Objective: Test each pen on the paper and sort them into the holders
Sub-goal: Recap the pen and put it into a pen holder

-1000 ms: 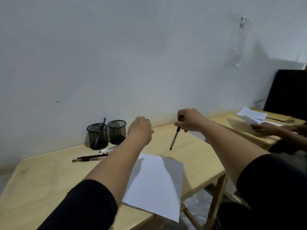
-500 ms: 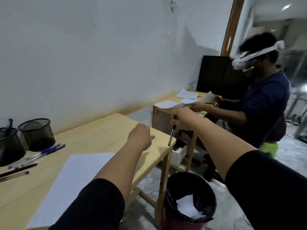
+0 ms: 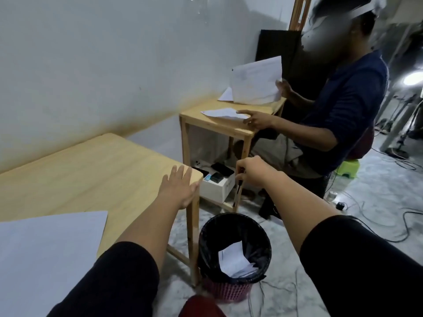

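— What's changed since half a second ago?
— Both pen holders have slid out of view on the left, and the left hand has gone from a loose fist to flat, fingers spread wide on the corner of the wooden table.
— And the pen?
— Held in the right hand, pinched near its top, the pen hanging tip down past the table edge, above the black-lined waste bin that holds crumpled paper.
— The test paper?
— White sheet lies on the table, near left. Another person at a second small table holds up papers.
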